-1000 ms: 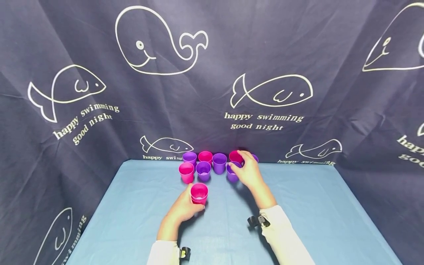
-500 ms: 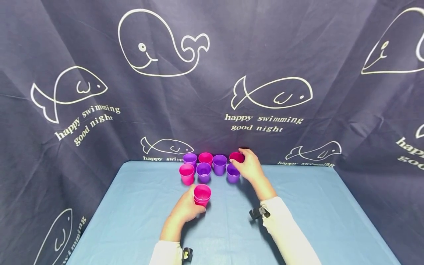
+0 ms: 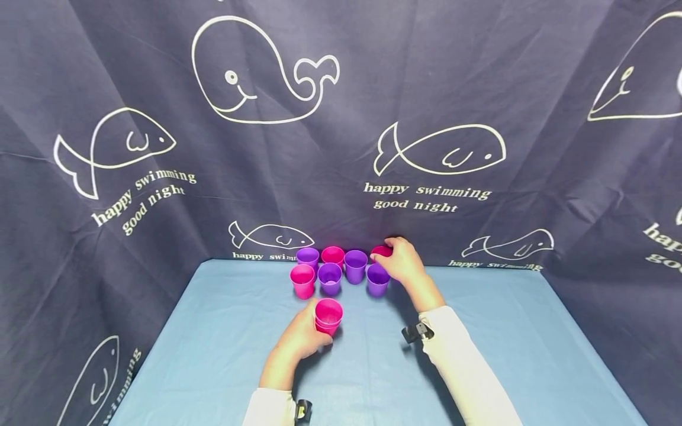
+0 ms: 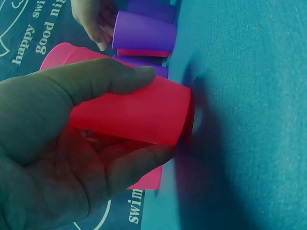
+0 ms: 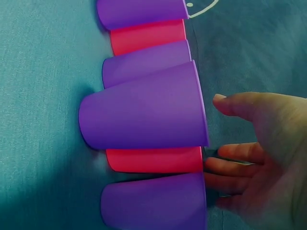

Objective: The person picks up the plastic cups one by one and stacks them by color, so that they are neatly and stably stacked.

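Note:
In the head view my left hand (image 3: 300,337) grips a pink cup stack (image 3: 328,322), its doubled rim showing one cup nested in another. The left wrist view has the thumb over the pink wall (image 4: 127,108) and fingers beneath; the base is tilted just off the cloth. My right hand (image 3: 406,264) hovers at the rims of the back-right cups, fingers loosely spread around nothing. Closest to it are a pink cup (image 3: 381,252), a purple cup (image 3: 378,281) in front, and an end purple cup (image 5: 153,203), which the hand hides in the head view.
More upright purple and pink cups, such as a pink one (image 3: 303,282) and a purple one (image 3: 330,280), stand grouped at the back of the blue-covered table (image 3: 224,331). A dark printed curtain (image 3: 341,148) rises directly behind them.
My right hand has shifted slightly back and right, away from the front purple cup, and now covers the end purple cup. My left hand has drifted slightly right with the pink stack.

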`<state>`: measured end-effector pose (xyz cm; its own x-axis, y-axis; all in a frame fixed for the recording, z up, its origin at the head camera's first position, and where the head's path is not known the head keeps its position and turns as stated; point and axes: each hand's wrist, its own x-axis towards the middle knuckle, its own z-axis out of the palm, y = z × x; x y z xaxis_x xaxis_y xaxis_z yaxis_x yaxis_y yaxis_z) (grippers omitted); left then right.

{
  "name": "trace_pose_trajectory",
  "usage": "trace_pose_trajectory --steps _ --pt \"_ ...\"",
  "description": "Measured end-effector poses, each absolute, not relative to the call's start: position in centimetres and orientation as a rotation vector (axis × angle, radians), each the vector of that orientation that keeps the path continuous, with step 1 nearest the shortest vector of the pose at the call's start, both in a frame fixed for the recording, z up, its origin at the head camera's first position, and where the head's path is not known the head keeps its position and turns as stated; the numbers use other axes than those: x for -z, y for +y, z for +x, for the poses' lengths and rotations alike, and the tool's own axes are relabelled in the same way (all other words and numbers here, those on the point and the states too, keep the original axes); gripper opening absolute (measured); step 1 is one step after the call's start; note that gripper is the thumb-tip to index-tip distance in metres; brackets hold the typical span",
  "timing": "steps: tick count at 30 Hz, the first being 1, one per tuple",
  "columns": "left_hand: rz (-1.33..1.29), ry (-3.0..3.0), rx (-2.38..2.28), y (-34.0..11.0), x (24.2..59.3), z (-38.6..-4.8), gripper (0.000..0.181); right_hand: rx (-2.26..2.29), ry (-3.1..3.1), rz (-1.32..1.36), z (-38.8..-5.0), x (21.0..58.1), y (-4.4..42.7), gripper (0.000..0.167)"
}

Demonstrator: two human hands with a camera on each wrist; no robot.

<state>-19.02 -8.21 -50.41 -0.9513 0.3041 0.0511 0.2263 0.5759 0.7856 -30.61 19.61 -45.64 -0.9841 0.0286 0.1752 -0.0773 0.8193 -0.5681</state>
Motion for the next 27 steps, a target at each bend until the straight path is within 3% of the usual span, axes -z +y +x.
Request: trace_pose_trajectory --steps 27 --pt "0.518 2.621 -1.261 -8.2 49.2 -20.2 0.06 -0.814 -2.92 -0.03 -32.1 46.6 18.8 0.066"
